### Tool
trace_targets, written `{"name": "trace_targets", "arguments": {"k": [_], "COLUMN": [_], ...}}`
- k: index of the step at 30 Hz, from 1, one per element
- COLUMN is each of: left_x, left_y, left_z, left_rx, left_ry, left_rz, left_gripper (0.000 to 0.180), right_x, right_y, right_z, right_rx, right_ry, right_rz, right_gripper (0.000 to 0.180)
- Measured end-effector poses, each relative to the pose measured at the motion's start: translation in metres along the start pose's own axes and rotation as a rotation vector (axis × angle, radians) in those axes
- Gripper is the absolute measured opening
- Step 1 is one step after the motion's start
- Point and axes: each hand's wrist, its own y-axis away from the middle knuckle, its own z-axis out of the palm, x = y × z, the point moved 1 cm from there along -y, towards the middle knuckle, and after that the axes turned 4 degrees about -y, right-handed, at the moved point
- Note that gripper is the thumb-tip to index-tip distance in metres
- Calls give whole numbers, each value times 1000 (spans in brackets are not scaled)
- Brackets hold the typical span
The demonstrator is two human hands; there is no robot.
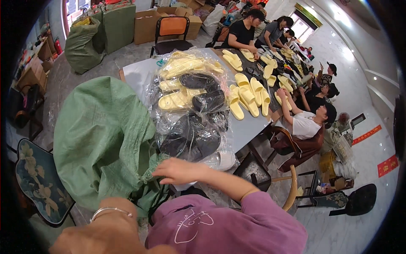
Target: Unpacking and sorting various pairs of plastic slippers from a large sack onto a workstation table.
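Left arm (116, 228), fingers indiscernible; right hand (179, 170), fingers bent, grip unclear, presumably steadying the green sack (101, 135) by its frayed edge (151, 166)

Red strip sign (366, 133), lettered, on pale wall (367, 154), right of frame. Red rectangular sign (388, 166), lettered, same wall, lower. Green-and-gold panel (308, 16), upper right, lettering illegible.

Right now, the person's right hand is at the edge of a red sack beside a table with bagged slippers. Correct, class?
No: the head view shows a green sack, not red; the right hand is at its edge, beside the table with bagged slippers.
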Motion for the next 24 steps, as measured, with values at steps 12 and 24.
{"name": "trace_targets", "arguments": {"k": [12, 24], "left_x": [66, 4], "left_y": [130, 339], "left_z": [33, -28], "left_rx": [435, 483], "left_ry": [141, -1304], "left_rz": [-310, -1428], "left_gripper": [32, 58], "right_x": [54, 39], "right_y": [-25, -178], "right_z": [91, 80], "right_rx": [-7, 356], "right_ry": [-519, -1097], "right_rz": [597, 699], "right_gripper": [55, 38]}}
